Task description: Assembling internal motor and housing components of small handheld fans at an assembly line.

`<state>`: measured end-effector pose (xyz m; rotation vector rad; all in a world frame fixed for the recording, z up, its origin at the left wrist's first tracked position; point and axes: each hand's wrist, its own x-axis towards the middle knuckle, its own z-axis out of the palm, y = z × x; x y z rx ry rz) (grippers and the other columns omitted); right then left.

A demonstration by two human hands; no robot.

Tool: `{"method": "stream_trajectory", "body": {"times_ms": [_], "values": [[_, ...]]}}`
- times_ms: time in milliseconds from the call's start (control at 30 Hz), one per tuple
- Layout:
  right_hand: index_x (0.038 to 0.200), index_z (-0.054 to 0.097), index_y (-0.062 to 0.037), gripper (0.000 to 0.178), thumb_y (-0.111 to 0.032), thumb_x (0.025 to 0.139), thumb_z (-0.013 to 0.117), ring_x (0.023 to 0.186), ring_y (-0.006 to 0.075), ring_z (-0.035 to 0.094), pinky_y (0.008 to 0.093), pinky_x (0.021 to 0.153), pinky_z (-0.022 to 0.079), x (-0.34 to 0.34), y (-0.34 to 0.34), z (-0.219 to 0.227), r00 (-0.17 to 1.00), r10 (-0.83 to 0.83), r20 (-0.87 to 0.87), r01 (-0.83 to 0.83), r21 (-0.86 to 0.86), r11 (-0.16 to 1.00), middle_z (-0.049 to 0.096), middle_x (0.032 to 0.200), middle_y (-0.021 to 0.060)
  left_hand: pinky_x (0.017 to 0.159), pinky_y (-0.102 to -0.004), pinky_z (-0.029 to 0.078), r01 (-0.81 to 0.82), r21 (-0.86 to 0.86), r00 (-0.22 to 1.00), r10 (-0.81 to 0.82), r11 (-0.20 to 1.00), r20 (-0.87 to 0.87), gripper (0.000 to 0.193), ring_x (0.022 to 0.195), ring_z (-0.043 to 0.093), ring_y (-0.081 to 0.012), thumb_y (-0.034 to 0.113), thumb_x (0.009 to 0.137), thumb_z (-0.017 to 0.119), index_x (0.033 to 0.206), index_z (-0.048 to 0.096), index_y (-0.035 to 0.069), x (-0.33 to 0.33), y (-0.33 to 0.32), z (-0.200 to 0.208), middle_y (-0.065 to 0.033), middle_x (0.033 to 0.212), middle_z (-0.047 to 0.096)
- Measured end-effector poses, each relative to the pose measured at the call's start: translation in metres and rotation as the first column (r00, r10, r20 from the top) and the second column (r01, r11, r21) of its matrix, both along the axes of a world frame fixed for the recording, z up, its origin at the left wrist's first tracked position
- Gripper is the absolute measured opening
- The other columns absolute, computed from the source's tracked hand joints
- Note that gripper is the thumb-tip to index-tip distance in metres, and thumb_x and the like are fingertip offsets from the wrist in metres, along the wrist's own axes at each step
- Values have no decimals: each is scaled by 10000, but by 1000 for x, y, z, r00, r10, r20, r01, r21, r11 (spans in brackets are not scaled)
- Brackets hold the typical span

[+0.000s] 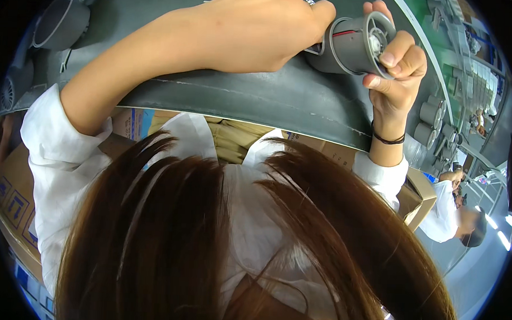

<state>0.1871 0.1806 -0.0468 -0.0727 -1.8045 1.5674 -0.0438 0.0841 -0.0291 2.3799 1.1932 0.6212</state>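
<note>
A grey cylindrical plastic housing (345, 49) lies tilted over the dark work table (258, 95), near its front edge. A red wire runs along its side, and a round metallic part shows inside its open end. My right hand (403, 66) grips the rim at that end, thumb below and fingers curled over it. Against the housing's other end, my left hand (260, 30) is closed. A bit of shiny metal shows beside its fingers and a dark piece under them, but what it holds is mostly hidden by the hand itself.
A grey cup-shaped housing (62, 20) stands at the far left, with a slotted grey part (10, 92) near it. Several grey cylinders (429, 118) sit at the right. Cardboard boxes (17, 202) are below the table edge. Another person (448, 214) is at the right.
</note>
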Motion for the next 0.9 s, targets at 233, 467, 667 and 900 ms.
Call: {"method": "stream_trajectory", "body": {"times_ms": [233, 467, 667, 900], "values": [[709, 538, -47, 359, 98, 557, 829, 848, 208, 614, 423, 916, 455, -5, -19, 10, 987, -157, -29, 159, 117, 980, 623, 844, 100, 512, -432, 483, -7, -42, 997, 4, 999, -75, 178, 571, 603, -395, 33, 730, 552, 823, 435, -65, 3, -1, 6, -249, 670, 582], [731, 517, -54, 354, -48, 604, 847, 906, 263, 603, 688, 1035, 255, -11, -27, 13, 975, -213, 71, 169, 393, 904, 597, 846, 100, 500, -407, 483, -113, 104, 992, 118, 988, -41, 165, 552, 610, -351, 73, 717, 578, 786, 482, -42, 6, -12, 3, -215, 640, 588], [728, 546, -52, 391, -206, 601, 882, 996, 349, 600, 687, 1028, 268, -9, -21, 9, 980, -193, 50, 164, 343, 925, 608, 893, 130, 502, -394, 481, -160, 156, 987, 162, 975, -1, 149, 534, 599, -329, 102, 721, 603, 745, 516, -17, 7, -18, 6, -189, 603, 581], [629, 493, 0, 412, -93, 567, 890, 997, 474, 603, 522, 853, 549, -12, -45, 11, 943, -333, -18, 318, 341, 884, 425, 1180, 212, 491, -390, 470, -263, 229, 955, 286, 937, -72, 158, 592, 620, -275, 107, 701, 637, 821, 539, 74, 14, -34, 11, -120, 683, 581]]}}
